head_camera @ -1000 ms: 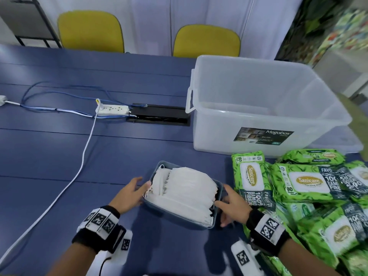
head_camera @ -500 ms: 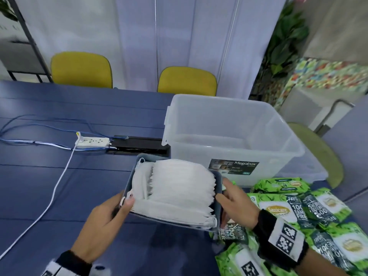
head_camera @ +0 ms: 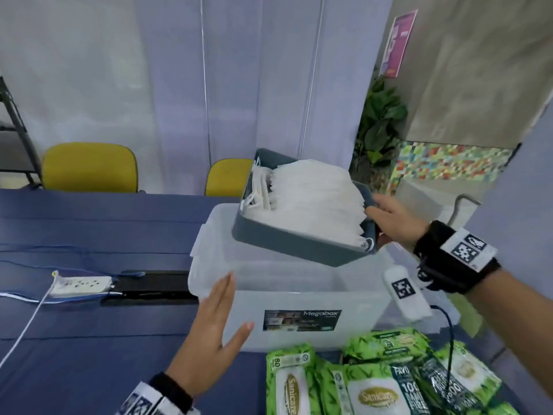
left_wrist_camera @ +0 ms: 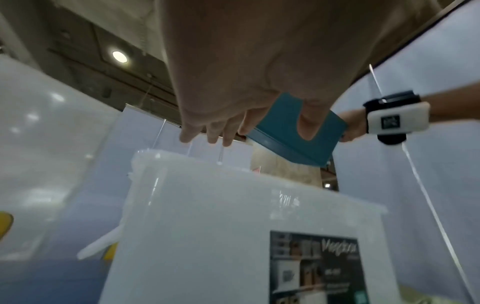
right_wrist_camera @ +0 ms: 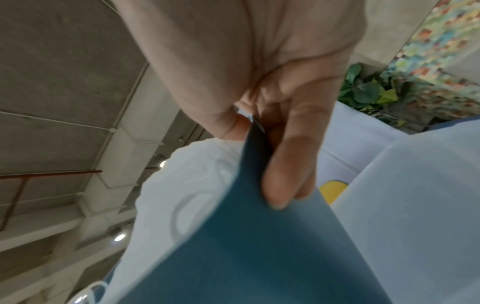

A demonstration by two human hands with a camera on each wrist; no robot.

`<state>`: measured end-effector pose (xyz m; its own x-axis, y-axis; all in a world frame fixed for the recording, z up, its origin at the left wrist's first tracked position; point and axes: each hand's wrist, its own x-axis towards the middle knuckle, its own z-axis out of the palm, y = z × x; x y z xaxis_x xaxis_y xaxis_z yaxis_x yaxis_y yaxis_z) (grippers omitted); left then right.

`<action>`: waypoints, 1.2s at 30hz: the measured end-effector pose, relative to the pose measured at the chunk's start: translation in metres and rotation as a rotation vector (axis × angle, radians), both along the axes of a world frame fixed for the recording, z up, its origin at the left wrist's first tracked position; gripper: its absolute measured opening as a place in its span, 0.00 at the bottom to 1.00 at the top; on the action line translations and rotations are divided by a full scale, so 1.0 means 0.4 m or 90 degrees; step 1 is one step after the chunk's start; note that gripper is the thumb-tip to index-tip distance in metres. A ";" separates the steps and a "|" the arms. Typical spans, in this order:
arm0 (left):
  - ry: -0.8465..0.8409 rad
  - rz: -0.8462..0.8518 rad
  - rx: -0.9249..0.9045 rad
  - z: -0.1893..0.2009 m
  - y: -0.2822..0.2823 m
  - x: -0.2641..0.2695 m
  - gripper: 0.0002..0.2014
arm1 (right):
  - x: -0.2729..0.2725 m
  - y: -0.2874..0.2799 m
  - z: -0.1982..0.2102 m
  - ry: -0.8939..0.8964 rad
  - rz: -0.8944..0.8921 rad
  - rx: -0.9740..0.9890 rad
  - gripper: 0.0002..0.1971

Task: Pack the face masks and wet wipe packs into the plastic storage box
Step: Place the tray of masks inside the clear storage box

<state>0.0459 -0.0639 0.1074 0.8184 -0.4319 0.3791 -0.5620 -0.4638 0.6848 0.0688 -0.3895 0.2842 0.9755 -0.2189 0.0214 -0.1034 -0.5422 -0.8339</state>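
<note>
My right hand [head_camera: 389,218] grips the right end of a grey-blue tray [head_camera: 287,244] and holds it tilted above the clear plastic storage box [head_camera: 299,295]. White face masks [head_camera: 314,202] fill the tray. In the right wrist view the thumb and fingers [right_wrist_camera: 285,164] pinch the tray wall [right_wrist_camera: 246,236], with masks [right_wrist_camera: 187,185] beside it. My left hand [head_camera: 215,327] is open with straight fingers, close to the box's front left corner; whether it touches the box is unclear. Green wet wipe packs [head_camera: 374,384] lie on the table in front of the box.
A blue table [head_camera: 89,339] carries a white power strip [head_camera: 80,284] with cables at the left and a black cable hatch [head_camera: 152,287]. Two yellow chairs [head_camera: 89,167] stand behind the table. A plant [head_camera: 380,121] is at the back right.
The tray of masks went from the table up over the storage box, carried now by my right hand alone. My left hand let go of it and moved to the box's front corner.
</note>
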 end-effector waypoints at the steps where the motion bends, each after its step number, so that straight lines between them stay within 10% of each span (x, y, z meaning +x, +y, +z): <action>1: -0.022 0.020 0.070 -0.030 -0.013 0.020 0.41 | 0.026 -0.016 -0.009 0.019 0.006 0.001 0.12; 5: -0.084 0.109 0.224 -0.105 -0.043 0.079 0.32 | 0.140 -0.049 -0.071 0.105 0.033 0.014 0.11; 14: -0.270 0.254 0.147 -0.131 -0.092 0.096 0.14 | 0.357 -0.032 -0.281 0.291 0.070 -0.009 0.10; 27: -0.326 0.303 0.073 -0.133 -0.119 0.080 0.17 | 0.461 0.055 -0.494 0.467 0.146 -0.044 0.16; 36: -0.273 0.306 0.104 -0.123 -0.113 0.066 0.22 | 0.446 0.079 -0.516 0.441 0.179 -0.289 0.13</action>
<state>0.0723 -0.1089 0.0581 0.7253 -0.1367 0.6747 -0.4741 -0.8098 0.3455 0.2473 -0.3581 0.0780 0.8175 -0.0826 -0.5700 -0.3195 -0.8885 -0.3295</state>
